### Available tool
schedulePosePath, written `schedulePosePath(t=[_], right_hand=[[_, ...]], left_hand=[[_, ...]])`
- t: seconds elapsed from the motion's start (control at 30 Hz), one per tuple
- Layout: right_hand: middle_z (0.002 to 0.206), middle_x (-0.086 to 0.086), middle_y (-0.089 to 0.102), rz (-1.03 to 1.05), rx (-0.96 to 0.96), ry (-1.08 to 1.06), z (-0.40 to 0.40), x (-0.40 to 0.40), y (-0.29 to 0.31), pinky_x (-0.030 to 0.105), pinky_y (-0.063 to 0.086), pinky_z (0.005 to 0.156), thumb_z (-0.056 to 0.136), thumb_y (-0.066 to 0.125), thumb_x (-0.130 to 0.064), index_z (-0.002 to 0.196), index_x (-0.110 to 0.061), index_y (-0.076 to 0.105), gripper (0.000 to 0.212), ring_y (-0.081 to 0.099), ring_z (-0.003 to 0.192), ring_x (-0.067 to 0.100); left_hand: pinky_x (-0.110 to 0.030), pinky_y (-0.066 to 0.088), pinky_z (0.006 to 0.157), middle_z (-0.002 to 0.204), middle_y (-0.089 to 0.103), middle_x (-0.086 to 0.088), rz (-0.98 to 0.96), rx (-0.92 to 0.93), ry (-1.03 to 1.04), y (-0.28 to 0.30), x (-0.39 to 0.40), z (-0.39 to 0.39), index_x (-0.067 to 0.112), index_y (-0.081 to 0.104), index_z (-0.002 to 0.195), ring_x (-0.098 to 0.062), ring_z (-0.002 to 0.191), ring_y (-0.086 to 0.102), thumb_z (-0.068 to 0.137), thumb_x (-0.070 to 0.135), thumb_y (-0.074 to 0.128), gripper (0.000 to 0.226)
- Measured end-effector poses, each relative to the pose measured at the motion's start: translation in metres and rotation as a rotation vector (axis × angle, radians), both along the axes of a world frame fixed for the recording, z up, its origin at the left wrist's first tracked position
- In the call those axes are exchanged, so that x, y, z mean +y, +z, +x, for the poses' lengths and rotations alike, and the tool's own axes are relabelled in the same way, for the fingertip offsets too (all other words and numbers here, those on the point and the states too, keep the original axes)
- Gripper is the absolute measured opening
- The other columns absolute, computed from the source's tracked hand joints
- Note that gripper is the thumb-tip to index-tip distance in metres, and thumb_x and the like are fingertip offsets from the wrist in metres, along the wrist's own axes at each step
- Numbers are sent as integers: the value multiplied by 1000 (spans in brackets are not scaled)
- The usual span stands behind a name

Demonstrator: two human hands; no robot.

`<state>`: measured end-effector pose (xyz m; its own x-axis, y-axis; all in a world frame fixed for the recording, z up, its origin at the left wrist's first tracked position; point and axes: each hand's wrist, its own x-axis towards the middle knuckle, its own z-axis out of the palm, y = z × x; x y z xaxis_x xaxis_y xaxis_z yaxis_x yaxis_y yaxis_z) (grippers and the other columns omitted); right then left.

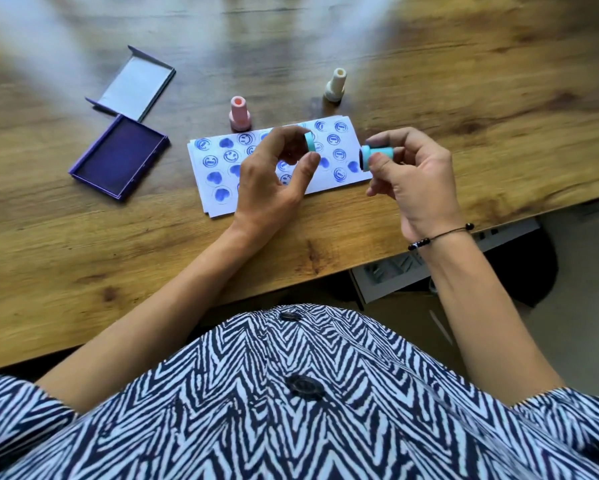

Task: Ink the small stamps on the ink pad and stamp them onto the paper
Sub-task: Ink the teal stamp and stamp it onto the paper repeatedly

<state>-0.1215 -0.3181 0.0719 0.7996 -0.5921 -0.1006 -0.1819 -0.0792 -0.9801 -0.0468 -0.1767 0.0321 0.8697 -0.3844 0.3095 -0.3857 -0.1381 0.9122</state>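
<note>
Purple ink pad (118, 157), blue-printed paper (218, 161), zebra-striped shirt (291, 393).

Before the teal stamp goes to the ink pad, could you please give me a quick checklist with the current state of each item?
1. Cap off teal stamp: ok, left hand holds it.
2. Stamp gripped in right hand: ok.
3. Ink pad open, lid aside: ok.
4. Free space on paper: not ok, mostly filled.
5. Stamp face clean: cannot tell.

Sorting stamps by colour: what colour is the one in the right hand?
Turquoise stamp, head view.
</note>
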Motion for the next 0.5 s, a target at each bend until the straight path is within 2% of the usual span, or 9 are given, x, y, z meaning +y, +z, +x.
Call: schedulePosePath(t=[0.2,0.27,0.33,0.4,0.5], right_hand=[[71,4,60,48,17,8,-3,6,-3,20,48,47,81,59,2,81,-15,62,17,50,43,7],[71,3,61,27,36,31,-2,11,-5,19,49,49,81,59,2,80,-17,62,19,52,47,7],[74,4,62,-53,54,93,7,19,-4,20,50,54,80,61,2,79,-20,62,21,53,55,9],[76,0,63,-187,73,192,28,37,1,22,50,62,77,65,-2,81,-21,63,20,54,63,7],[84,0,64,-402,18,380,70,82,8,21,44,68,74,67,-7,88,-12,66,15,55,67,10]], left_hand=[[-33,51,78,89,65,-15,-16,14,16,-3,5,-5,0,57,102,-27,80,60,85,12,60,21],[-31,50,77,88,65,-15,-18,24,60,-4,11,-9,2,57,101,-24,79,60,84,14,60,21],[-25,49,76,86,62,-7,-40,49,165,-2,23,-7,6,58,101,-15,77,57,84,16,59,20],[-24,49,77,86,60,0,-94,114,321,1,43,3,13,56,100,-8,77,57,84,19,57,17],[-30,49,79,93,63,-8,-157,164,577,1,79,20,8,57,99,-15,83,59,84,24,56,22]])
